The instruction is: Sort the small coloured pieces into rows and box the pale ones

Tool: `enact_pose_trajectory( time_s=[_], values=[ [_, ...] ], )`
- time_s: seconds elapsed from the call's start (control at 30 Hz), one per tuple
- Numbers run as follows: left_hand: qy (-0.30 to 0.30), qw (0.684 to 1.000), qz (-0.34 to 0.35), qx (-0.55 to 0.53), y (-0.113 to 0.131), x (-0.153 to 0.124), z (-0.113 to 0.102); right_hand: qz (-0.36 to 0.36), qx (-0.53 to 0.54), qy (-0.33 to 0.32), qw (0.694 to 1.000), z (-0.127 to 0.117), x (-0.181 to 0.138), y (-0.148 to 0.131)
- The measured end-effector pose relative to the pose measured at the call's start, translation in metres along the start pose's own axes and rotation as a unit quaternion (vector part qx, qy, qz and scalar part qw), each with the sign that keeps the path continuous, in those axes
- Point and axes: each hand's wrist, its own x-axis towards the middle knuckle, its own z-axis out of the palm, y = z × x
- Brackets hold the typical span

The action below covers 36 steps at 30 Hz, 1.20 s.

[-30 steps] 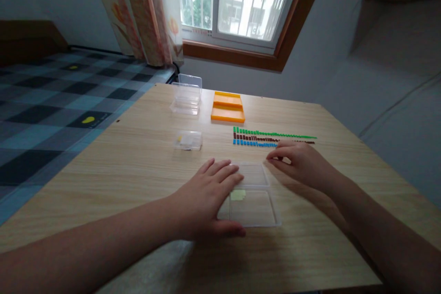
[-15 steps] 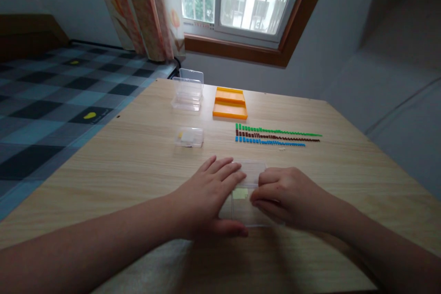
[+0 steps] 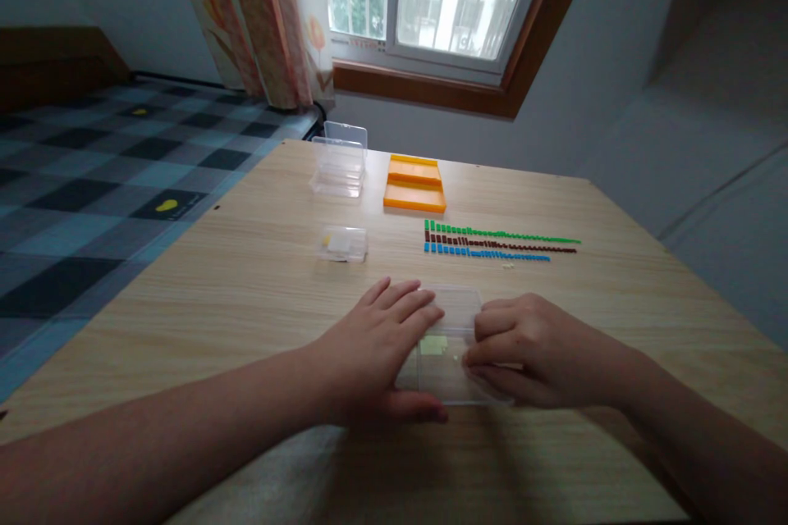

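Observation:
A clear plastic box [image 3: 452,385] lies on the table in front of me, with a cluster of pale yellow-green pieces [image 3: 434,344] inside. One tiny pale piece sits apart from that cluster, close to my right fingertips. Across the box's left side rests my left hand [image 3: 385,349], fingers stretched out and thumb along the near edge. My right hand [image 3: 523,353] is over the box's right part, its fingers curled and pressed together; whatever they pinch, if anything, is hidden. Beyond it run rows of small green pieces [image 3: 452,230], brown pieces [image 3: 455,240] and blue pieces [image 3: 452,250].
An orange tray [image 3: 414,203] with two sections stands farther back on the wooden table [image 3: 246,287]. Left of it is an open clear box [image 3: 338,180]. A smaller clear box [image 3: 357,246] holds something white and yellow. A few pale pieces [image 3: 508,267] lie near the blue row.
My right hand has shifted slightly right, baring a tiny pale piece in the box. My left hand stays on the box. The whole view has moved a little.

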Motion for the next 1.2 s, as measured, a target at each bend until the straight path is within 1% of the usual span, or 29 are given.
enact_pose_trajectory(
  time_s=[0.1,0.5,1.0,1.2],
  values=[
    [0.004,1.0,0.002,0.0,0.0,0.0,0.0,-0.007,-0.008,-0.014,1.0,0.004,0.001,0.003],
    [0.005,1.0,0.006,-0.001,-0.001,0.0,0.002,-0.004,-0.029,0.014,0.999,0.012,0.004,0.005],
    [0.007,1.0,0.005,-0.01,-0.001,0.0,0.002,0.006,-0.033,0.026,0.999,0.015,0.004,0.005],
    [0.018,1.0,0.006,-0.016,-0.001,-0.001,0.002,0.003,-0.04,0.037,0.998,0.016,0.005,0.004]
  ],
)
